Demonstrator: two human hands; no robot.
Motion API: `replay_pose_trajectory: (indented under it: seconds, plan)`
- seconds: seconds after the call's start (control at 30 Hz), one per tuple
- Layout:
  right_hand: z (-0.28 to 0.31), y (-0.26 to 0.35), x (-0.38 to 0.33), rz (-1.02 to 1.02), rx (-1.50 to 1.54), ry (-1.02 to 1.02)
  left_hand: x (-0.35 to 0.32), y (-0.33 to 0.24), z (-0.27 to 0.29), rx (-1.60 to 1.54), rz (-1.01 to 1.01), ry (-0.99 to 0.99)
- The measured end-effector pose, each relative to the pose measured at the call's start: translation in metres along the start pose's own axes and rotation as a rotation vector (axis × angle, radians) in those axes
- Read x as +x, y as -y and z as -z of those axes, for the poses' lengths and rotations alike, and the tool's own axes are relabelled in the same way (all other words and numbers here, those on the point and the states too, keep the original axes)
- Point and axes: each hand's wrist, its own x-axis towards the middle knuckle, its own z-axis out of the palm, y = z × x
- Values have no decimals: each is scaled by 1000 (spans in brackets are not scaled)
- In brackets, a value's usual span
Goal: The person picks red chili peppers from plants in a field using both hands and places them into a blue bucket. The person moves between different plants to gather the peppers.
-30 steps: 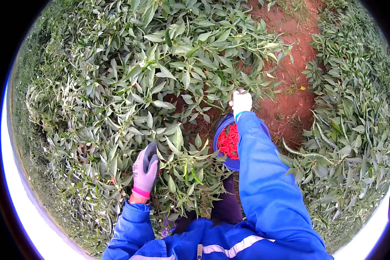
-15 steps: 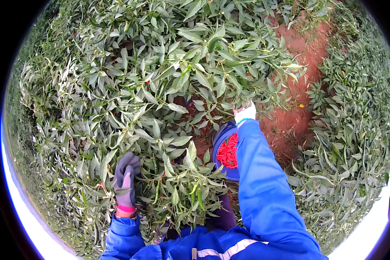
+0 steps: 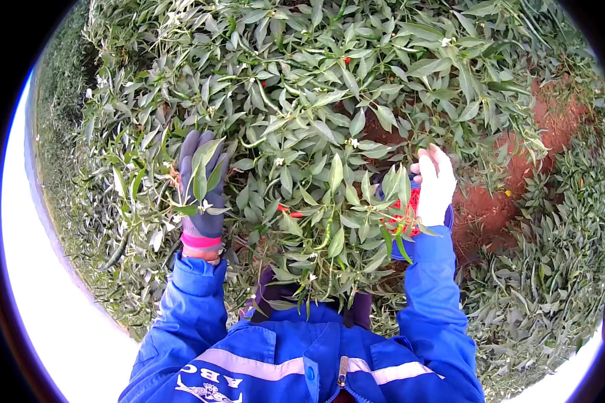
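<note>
My left hand (image 3: 200,168), in a grey glove with a pink cuff, is raised among the chilli plants at the left. Its fingers are stretched upward, partly covered by a leafy chilli stem (image 3: 202,191), and nothing shows in its grasp. To the right, my right hand (image 3: 438,185) looks pale and overexposed; its fingers are loosely bent and apart, with no held thing visible. Just beneath it stands a blue bucket (image 3: 403,250) with red chillies (image 3: 411,209) in it, partly hidden by leaves and the hand. Between my hands, a red chilli (image 3: 290,212) shows among the leaves near a green chilli (image 3: 327,233).
Dense chilli plants (image 3: 302,101) with white flowers and green pods surround me. A strip of reddish soil (image 3: 491,211) runs at the right, between this row and more chilli plants (image 3: 551,282). Another red chilli (image 3: 347,60) shows farther off.
My right hand has drawn back from beyond the bucket to above it. My left hand has moved up a little and its fingers have straightened. The whole view has shifted.
</note>
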Motion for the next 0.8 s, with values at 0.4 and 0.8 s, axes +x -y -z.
replay_pose_trajectory:
  seconds: [0.4,0.8]
  plan:
    - [-72,46,-110,529,-923,983,1,2,31,-150,-10,-84]
    - [-101,3,-128,623,-1133,769,14,35,62,-133,-16,3]
